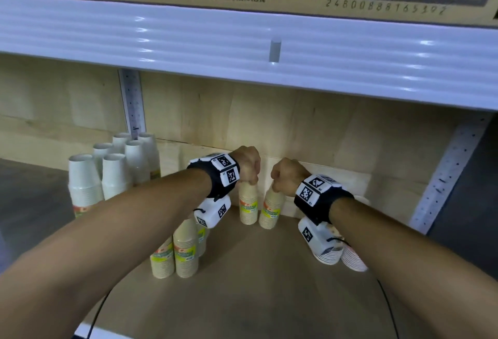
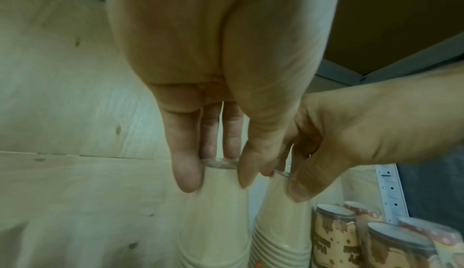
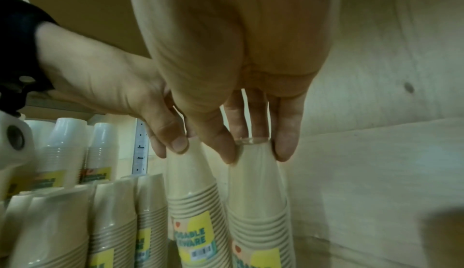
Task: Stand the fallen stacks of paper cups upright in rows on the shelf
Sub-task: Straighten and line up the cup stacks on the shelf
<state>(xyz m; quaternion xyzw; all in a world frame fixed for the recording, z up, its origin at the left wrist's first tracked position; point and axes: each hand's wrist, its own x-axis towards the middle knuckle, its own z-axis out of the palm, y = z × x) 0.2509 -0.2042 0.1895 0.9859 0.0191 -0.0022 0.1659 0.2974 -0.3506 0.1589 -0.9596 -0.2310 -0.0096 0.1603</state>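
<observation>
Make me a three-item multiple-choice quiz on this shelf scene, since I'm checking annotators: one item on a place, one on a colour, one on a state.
1. Where do the white cup stacks stand?
A. at the left of the shelf
B. on top of the cardboard box
C. in front of the right arm

2. What colour are the two stacks being held?
A. blue
B. beige
C. black

3. How is the stack under the right hand?
A. lying flat
B. leaning towards the other held stack
C. lifted well clear of the shelf

Answers: 1 A, they stand in a group to the left of both arms. 2 B, the left-hand stack and the right-hand stack are beige with yellow labels. 3 B, its top tilts left towards the left hand while its base sits on the shelf.
</observation>
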